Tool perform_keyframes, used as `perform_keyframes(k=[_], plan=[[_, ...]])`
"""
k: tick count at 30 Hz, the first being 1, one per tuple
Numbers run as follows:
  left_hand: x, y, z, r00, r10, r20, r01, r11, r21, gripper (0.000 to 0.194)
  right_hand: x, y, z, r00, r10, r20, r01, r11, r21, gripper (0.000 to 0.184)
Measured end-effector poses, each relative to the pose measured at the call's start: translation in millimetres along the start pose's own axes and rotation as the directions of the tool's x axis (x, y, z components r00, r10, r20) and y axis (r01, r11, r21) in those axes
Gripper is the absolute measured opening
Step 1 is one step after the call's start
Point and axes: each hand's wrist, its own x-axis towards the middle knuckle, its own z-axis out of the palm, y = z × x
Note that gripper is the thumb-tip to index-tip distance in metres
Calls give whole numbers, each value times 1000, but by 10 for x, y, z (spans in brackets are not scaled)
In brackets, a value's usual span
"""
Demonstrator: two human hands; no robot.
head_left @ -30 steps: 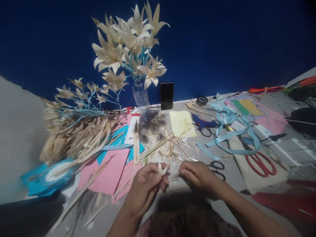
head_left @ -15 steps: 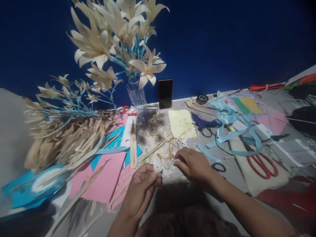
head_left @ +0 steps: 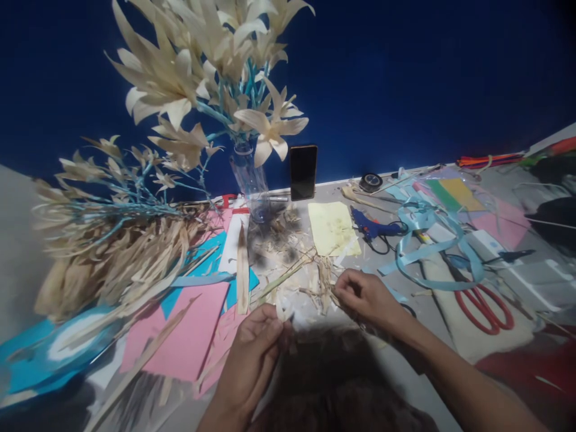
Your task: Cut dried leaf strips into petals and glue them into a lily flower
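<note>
Between the thumb and fingers of my left hand [head_left: 261, 339] is a small pale, petal-like piece [head_left: 283, 309], low in the middle of the view. My right hand [head_left: 365, 298] is closed, its fingertips curled together at the right edge of a heap of dry husk scraps [head_left: 321, 279]. Whatever those fingertips pinch, if anything, is hidden. A green-tan stalk [head_left: 285, 275] lies slantwise just beyond my left hand. Past the scraps is a yellow paper sheet [head_left: 335, 229], with a blue glue gun [head_left: 375, 225] at its right.
Cream flowers [head_left: 270, 127] on blue stems stand in a clear bottle [head_left: 252, 180] beside an upright phone [head_left: 303, 172]. Dried husks [head_left: 121, 258] and pink paper [head_left: 191, 330] cover the left. Blue ribbon [head_left: 416, 270] and red-handled scissors [head_left: 483, 312] lie to the right.
My right hand has moved right, away from my left hand, and its fingers are more curled. The scraps beside it have shifted right too. My left hand keeps the pale piece.
</note>
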Motion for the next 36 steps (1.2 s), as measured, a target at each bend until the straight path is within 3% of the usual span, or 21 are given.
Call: perform_keyframes(k=[3, 7, 9, 12, 15, 18, 22, 27, 29, 33, 36], plan=[[-29, 14, 0, 1000, 6, -3, -6, 1000, 2, 24, -17, 38, 3, 999, -27, 46, 28, 999, -24, 10], [-82, 70, -15, 1000, 9, -12, -10, 1000, -13, 25, -1, 81, -41, 966, -200, 165, 226, 960, -162, 21], [-94, 105, -24, 999, 22, -25, -22, 1000, -21, 26, 42, 44, -84, 960, -233, 155, 260, 947, -190, 22], [-82, 136, -29, 998, 48, -40, -50, 998, -27, 27, 165, -119, -135, 974, -207, 96, 226, 931, -287, 22], [-59, 131, -25, 997, 41, -62, -44, 998, -41, 30, 332, -343, -111, 982, -149, 119, 186, 885, -426, 20], [-46, 110, -29, 996, 16, -88, -21, 998, -59, 33, 486, -503, 4, 987, -95, 126, 151, 798, -584, 22], [-25, 100, -72, 998, 11, -69, -16, 997, -77, 34, 608, -529, 188, 987, -79, 139, 153, 712, -685, 30], [-13, 95, -102, 999, 17, 30, -15, 998, -63, 29, 608, -475, 242, 987, -74, 143, 151, 730, -667, 17], [-29, 99, -83, 999, 10, 50, -7, 997, -77, 29, 576, -487, 192, 989, -66, 132, 134, 775, -618, 15], [-62, 123, -35, 996, 2, 93, 3, 998, -61, 32, 527, -523, 36, 983, -33, 182, 94, 936, -339, 12], [-57, 134, -34, 994, 9, 106, -5, 999, -35, 34, 575, -513, -61, 981, -20, 191, 58, 979, -198, 12]])
